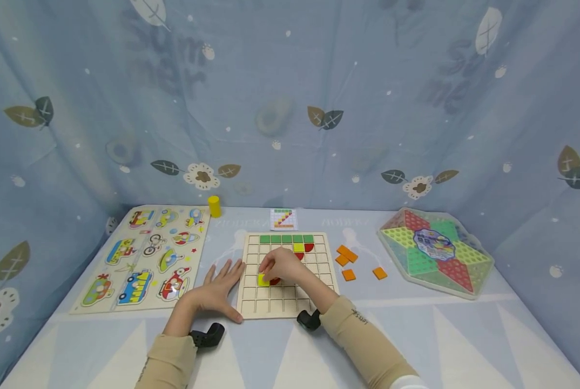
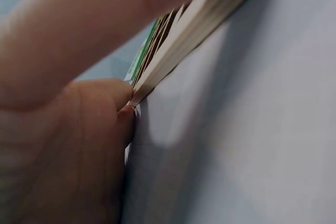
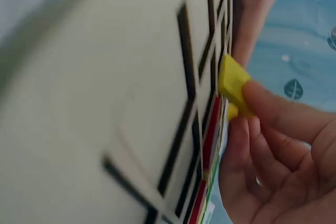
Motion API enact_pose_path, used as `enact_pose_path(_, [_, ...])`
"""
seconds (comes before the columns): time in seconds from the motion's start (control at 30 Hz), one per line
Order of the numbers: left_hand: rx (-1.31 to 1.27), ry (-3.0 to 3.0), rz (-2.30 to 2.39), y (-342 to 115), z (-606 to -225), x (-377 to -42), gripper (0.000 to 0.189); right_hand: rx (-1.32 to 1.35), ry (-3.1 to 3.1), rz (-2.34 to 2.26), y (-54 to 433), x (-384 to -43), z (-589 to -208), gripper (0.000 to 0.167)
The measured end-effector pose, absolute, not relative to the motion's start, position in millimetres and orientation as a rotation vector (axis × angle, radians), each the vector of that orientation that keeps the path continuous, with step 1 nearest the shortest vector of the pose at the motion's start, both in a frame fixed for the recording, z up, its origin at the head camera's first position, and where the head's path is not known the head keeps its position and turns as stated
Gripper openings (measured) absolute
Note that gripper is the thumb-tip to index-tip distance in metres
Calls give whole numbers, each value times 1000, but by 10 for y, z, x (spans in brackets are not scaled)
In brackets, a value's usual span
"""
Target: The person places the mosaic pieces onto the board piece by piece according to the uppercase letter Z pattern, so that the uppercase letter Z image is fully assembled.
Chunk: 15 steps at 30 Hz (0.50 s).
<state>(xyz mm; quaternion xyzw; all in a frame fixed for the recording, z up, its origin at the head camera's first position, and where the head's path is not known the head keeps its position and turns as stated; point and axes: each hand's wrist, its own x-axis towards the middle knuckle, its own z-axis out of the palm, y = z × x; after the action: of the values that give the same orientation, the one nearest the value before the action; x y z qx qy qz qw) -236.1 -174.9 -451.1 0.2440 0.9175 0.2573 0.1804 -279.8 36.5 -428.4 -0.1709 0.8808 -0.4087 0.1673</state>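
Note:
My right hand (image 1: 282, 266) pinches a yellow square tile (image 3: 232, 80) between thumb and fingers. The tile is tilted, with one edge right at the surface of the wooden grid board (image 1: 321, 275). Beside it a red quarter-round tile (image 1: 275, 281) is partly covered by the hand. Along the board's far side runs a row of green tiles (image 1: 287, 239), with a yellow tile (image 1: 298, 247) and a red tile (image 1: 309, 247) below. My left hand (image 1: 217, 292) lies with fingers spread, fingertips and thumb against the board's left edge.
Several orange tiles (image 1: 349, 275) lie right of the board. Behind it is a small pattern card (image 1: 283, 219). A vehicle puzzle board (image 1: 197, 259) and a yellow cylinder (image 1: 214, 206) are at left. At right sits a game box (image 1: 436, 251) under a clear cover.

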Motion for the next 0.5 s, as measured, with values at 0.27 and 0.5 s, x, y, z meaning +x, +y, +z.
enact_pose_path(0.27, [682,2593,725,-1731,-4493,-2351,125,-553,2719,-927,274,-2747,-4284,15])
enact_pose_path(0.5, [677,2599,726,-1732,-4496,-2350,126,-521,2702,-963,341,-2750,-4292,13])
